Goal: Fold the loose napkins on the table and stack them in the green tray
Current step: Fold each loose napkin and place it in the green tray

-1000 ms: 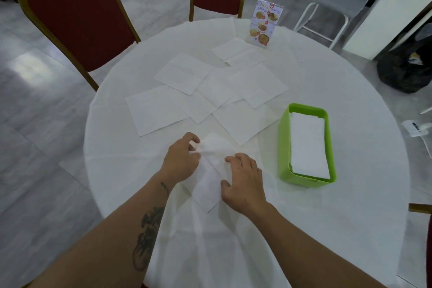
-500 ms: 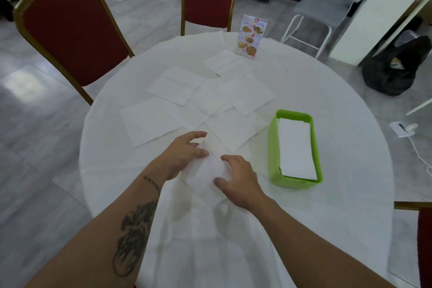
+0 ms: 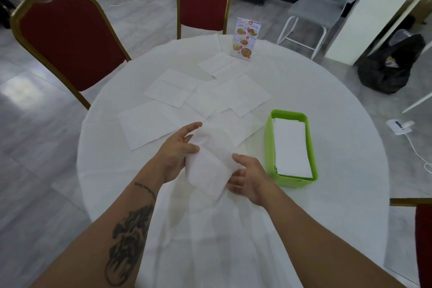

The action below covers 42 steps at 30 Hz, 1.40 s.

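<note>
A folded white napkin is held up just above the white round table, between both hands. My left hand grips its left edge, thumb on top. My right hand holds its right lower edge from beneath, fingers spread. The green tray stands to the right of my hands with a stack of folded napkins inside. Several loose unfolded napkins lie flat and overlapping across the middle of the table beyond my hands.
A standing menu card is at the table's far edge. Two red chairs stand at the far left and far side, another red chair at the near right. A black bag and a white cable lie on the floor right.
The napkin was pressed flat on the table a second ago; both hands have folded it over and lifted it off the cloth. The view has tilted up slightly.
</note>
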{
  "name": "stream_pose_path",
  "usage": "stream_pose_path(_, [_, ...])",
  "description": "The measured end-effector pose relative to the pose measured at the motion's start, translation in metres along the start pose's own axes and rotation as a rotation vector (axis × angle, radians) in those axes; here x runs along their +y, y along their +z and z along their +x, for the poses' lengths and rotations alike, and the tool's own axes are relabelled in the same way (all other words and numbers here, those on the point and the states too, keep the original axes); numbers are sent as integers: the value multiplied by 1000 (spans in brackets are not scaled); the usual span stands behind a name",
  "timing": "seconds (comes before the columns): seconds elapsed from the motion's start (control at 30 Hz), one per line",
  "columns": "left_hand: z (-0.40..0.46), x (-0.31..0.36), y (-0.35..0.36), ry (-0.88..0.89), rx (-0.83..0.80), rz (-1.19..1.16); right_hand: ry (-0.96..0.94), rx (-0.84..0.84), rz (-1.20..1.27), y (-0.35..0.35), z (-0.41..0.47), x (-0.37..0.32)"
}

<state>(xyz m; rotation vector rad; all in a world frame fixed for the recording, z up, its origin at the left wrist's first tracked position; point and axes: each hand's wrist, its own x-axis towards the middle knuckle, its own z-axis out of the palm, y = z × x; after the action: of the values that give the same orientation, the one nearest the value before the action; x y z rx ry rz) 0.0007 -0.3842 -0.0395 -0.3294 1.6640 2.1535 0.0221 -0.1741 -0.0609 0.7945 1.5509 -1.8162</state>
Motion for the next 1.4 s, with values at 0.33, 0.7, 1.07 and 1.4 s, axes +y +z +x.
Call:
stream_pose_path(0.33, [-2,-15,0,-89,225,37,4,60,142,-2,17,-3])
stream_pose_path(0.7, [-8,-35,-8,-300,324,190,-258,93,-114,-3,19,13])
stream_pose_path(1.07, [-7,-49,-9,-199,312,268,-295,113,-189,-5,17,14])
stream_pose_path(1.4, [-13,-40,-17,-303,280,128,-185,119,-155,-19,11,13])
